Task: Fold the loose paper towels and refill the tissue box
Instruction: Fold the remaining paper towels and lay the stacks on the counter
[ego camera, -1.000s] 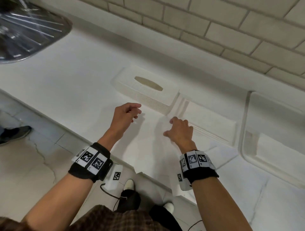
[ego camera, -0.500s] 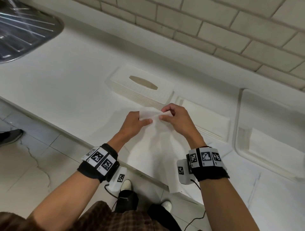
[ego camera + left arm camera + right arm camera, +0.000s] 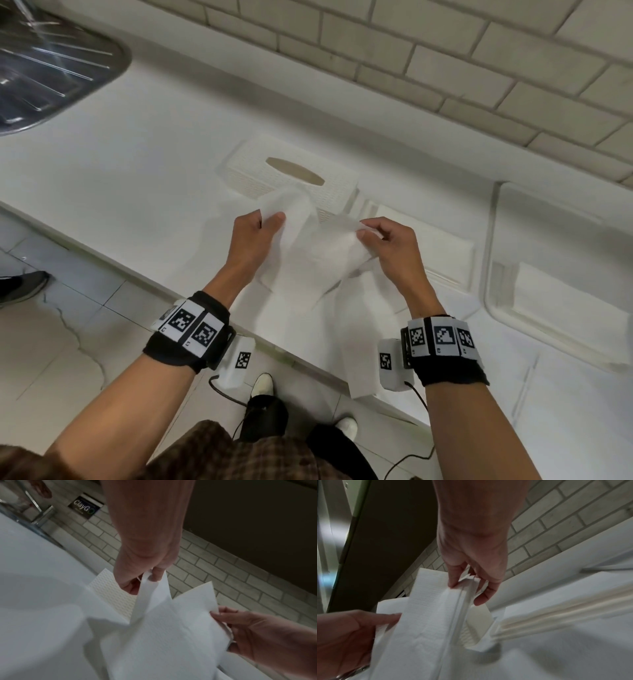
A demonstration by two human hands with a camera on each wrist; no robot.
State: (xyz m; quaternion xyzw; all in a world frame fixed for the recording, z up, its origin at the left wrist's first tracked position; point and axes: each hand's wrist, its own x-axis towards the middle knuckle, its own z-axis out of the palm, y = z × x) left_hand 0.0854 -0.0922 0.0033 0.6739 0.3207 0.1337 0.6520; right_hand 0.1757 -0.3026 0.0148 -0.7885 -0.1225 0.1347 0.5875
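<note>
A white paper towel [image 3: 315, 253] hangs lifted above the white counter [image 3: 137, 192], held at its two upper corners. My left hand [image 3: 263, 222] pinches the left corner between thumb and fingers, seen close in the left wrist view [image 3: 147, 577]. My right hand [image 3: 370, 233] pinches the right corner [image 3: 464, 582]. The towel [image 3: 163, 635] sags and creases between them. Just behind it stands the white tissue box [image 3: 291, 171] with an oval slot on top. More loose towels [image 3: 363, 342] lie flat under the lifted one, one reaching over the counter's front edge.
A stack of folded towels [image 3: 428, 246] lies right of the box. A white tray [image 3: 561, 274] with paper in it sits at the far right. A steel sink drainer [image 3: 51, 68] is at the far left. A brick-tiled wall [image 3: 411, 68] runs behind. Floor and shoes show below the edge.
Both hands went from resting on the flat towels to pinching one towel's far edge together, then lifted it and moved apart to its two corners.
</note>
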